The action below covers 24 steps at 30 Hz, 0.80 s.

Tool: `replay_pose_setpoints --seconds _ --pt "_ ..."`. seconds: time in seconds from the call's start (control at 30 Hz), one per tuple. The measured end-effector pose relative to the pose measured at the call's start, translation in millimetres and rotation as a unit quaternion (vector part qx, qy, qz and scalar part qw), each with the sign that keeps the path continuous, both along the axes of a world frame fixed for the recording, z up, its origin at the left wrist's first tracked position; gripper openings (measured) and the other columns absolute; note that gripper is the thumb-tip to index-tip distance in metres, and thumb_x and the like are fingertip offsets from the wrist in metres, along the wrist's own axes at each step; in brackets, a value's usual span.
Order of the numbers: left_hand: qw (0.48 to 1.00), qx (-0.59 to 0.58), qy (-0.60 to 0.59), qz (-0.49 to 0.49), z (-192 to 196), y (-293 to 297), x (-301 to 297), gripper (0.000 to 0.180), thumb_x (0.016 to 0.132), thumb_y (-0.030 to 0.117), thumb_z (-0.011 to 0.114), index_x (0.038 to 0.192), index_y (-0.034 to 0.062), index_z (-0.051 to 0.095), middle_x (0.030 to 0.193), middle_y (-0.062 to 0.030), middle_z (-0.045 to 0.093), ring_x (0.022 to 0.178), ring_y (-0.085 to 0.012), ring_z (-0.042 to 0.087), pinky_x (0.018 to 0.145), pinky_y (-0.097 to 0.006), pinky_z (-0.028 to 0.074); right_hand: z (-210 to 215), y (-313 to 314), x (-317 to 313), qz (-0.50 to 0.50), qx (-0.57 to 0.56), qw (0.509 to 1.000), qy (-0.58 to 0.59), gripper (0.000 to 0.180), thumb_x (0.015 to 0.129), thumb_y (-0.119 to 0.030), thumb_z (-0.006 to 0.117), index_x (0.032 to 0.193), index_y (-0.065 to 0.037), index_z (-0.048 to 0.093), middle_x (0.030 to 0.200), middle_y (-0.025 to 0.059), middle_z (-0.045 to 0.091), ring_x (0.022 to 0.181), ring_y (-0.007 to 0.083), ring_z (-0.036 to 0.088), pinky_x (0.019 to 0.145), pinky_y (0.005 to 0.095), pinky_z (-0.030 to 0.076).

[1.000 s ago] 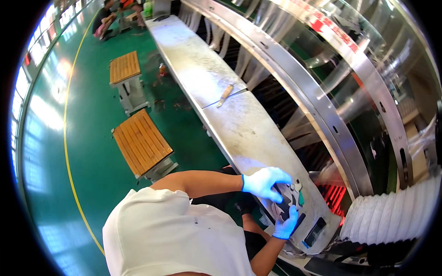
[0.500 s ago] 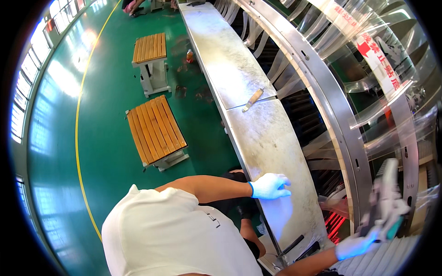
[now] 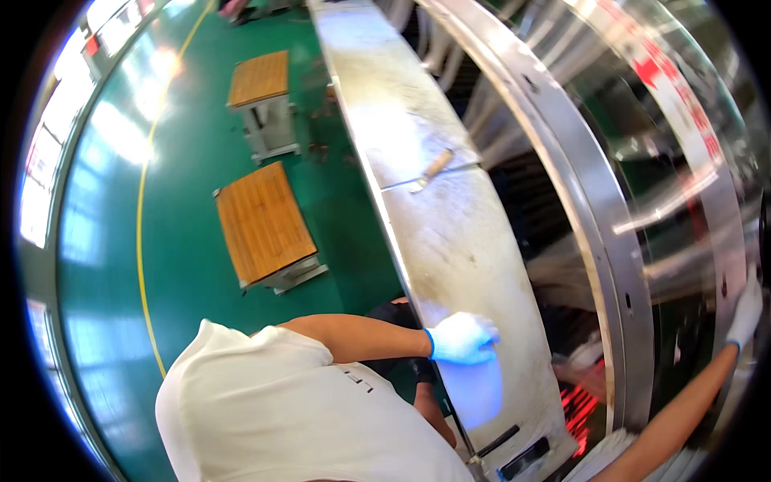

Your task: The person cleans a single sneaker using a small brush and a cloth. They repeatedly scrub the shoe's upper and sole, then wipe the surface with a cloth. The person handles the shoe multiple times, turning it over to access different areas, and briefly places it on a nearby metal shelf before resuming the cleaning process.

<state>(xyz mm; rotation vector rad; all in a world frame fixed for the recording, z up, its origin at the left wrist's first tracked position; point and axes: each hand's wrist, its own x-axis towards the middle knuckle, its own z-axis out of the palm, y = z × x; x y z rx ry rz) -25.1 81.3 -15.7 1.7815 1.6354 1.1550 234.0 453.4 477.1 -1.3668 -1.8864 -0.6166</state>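
Observation:
My left hand [image 3: 463,338], in a white knit glove with a blue cuff, rests at the near edge of the long pale worktable [image 3: 474,241]. Its fingers are loosely bent, and I see nothing in them. At the far right my gloved right hand [image 3: 748,313] reaches up beside the curved metal frame and clear plastic strips. Motion smears its fingers, so whether it holds anything is hidden. A scraper-like tool [image 3: 434,169] with a tan handle lies farther up the table, across a seam and apart from both hands.
A curved metal rail [image 3: 574,177] runs along the table's right side. Clear plastic strips [image 3: 683,104] with a red-and-white label arch beyond it. A black phone-like object [image 3: 524,459] lies at the table's near end. Two wood-topped stools [image 3: 265,225] stand on the green floor [image 3: 185,265].
My right hand has moved up and right; the blurred grey-and-white object with a teal part no longer shows in it. My left hand stays on the table. The view has shifted slightly.

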Motion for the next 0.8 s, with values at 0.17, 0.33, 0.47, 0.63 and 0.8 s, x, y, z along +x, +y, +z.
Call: replay_pose_setpoints --seconds 0.17,0.33,0.47,0.63,0.8 --pt "0.996 -0.075 0.045 0.008 11 16 -12 0.036 0.097 0.047 0.074 0.11 0.0139 0.082 0.112 -0.0143 0.08 0.099 -0.0381 0.078 0.088 -0.05 0.063 -118 -77 -50 0.192 0.182 0.963 0.051 0.046 0.102 -0.034 0.079 0.133 -0.001 0.076 0.129 0.0217 0.078 0.118 0.04 0.074 0.105 0.0481 0.058" --pt "0.999 -0.034 0.031 0.004 10 29 2 0.034 0.092 0.041 0.079 0.11 0.0125 0.083 0.108 -0.0122 0.08 0.097 -0.0349 0.078 0.089 -0.047 0.063 -201 -87 39 -0.029 0.124 0.991 0.05 0.06 0.095 -0.037 0.085 0.142 -0.004 0.07 0.139 0.0212 0.074 0.131 0.0429 0.067 0.113 0.0511 0.054" --pt "0.997 -0.026 0.066 -0.015 11 30 8 0.035 0.093 0.039 0.078 0.113 0.0111 0.082 0.108 -0.0136 0.079 0.098 -0.0354 0.078 0.089 -0.047 0.063 -205 -77 91 -0.098 -0.024 0.995 0.021 0.07 0.095 -0.046 0.079 0.152 -0.009 0.064 0.15 0.0232 0.068 0.137 0.0445 0.064 0.117 0.052 0.051" --pt "0.991 -0.113 0.031 -0.071 19 50 20 0.039 0.095 0.038 0.08 0.124 0.0106 0.08 0.114 -0.0155 0.08 0.095 -0.0355 0.08 0.088 -0.046 0.064 -217 -57 110 0.012 -0.097 0.992 0.082 0.048 0.092 -0.041 0.082 0.131 -0.012 0.081 0.12 0.0161 0.082 0.122 0.0376 0.073 0.106 0.0486 0.058" --pt "0.998 -0.005 -0.009 -0.058 -5 152 68 0.055 0.093 0.038 0.084 0.139 0.0102 0.074 0.122 -0.0239 0.08 0.112 -0.0365 0.08 0.096 -0.046 0.063 -207 -86 85 -0.043 -0.011 0.998 0.047 0.051 0.086 -0.043 0.09 0.123 -0.008 0.083 0.113 0.0175 0.084 0.108 0.0343 0.08 0.098 0.0449 0.061"
